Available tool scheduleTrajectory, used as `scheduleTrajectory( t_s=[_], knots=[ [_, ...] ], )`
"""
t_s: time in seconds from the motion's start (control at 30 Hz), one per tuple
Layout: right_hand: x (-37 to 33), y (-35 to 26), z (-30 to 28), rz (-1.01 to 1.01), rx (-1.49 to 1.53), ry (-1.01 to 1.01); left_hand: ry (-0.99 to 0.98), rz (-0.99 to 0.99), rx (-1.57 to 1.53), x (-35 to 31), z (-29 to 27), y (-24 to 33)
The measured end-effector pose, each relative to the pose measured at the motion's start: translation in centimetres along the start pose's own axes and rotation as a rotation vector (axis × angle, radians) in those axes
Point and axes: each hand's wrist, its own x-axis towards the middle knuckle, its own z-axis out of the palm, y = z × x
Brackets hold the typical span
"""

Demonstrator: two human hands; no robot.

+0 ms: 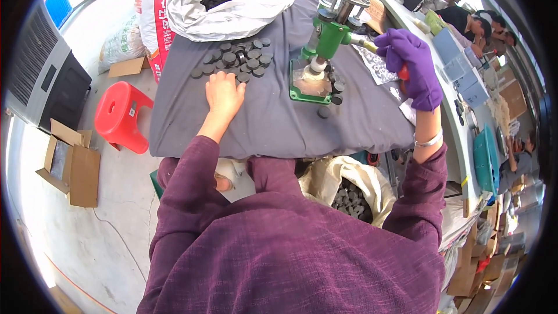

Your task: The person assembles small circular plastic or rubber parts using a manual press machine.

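Your bare left hand [224, 94], at 10 o'clock from the middle of your view, reaches its fingertips to the near edge of the black discs [253, 64]; whether the fingers grip one, you cannot tell from here. Your right hand [411, 61], in a purple glove at 2 o'clock, is closed around the end of the lever [361, 41] on the green press [329, 38]. The discs lie in a loose cluster at 11 o'clock on the grey-covered table [279, 125], with a few more just beside the press base at 1 o'clock. Farther toward 11 o'clock, an open white bag [261, 9] holds dark pieces. An open cream sack [381, 189] of dark pieces stands at 4 o'clock, and a red stool [113, 110] at 9 o'clock
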Motion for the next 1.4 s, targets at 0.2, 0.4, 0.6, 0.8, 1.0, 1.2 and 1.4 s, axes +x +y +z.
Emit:
scheduleTrajectory(
  t_s=[0.2,0.4,0.6,0.8,1.0,1.2,1.4],
  knots=[
    [1.3,-1.1,0.6,0.046,0.170,0.041,-0.107,0.069,0.101,0.8,1.0,1.0],
    [2.2,-0.2,-0.8,0.003,0.134,-0.053,-0.140,0.117,0.025,1.9,1.9,1.2],
    [1.2,-0.6,-1.6,-0.040,0.103,-0.052,-0.104,0.225,-0.019,2.6,2.4,3.0],
    [0.9,-2.0,0.0,0.111,0.146,-0.063,-0.117,0.225,-0.023,1.2,2.2,1.3],
    [1.6,-0.9,-0.8,-0.095,0.018,-0.123,-0.019,0.086,-0.339,1.8,1.9,2.5],
    [1.2,-0.9,-1.6,-0.036,0.057,-0.048,-0.124,0.109,-0.739,4.1,2.1,10.6],
    [1.9,-0.2,-0.6,0.013,0.110,-0.045,-0.212,0.094,-0.623,5.0,3.8,12.5]
  ],
)
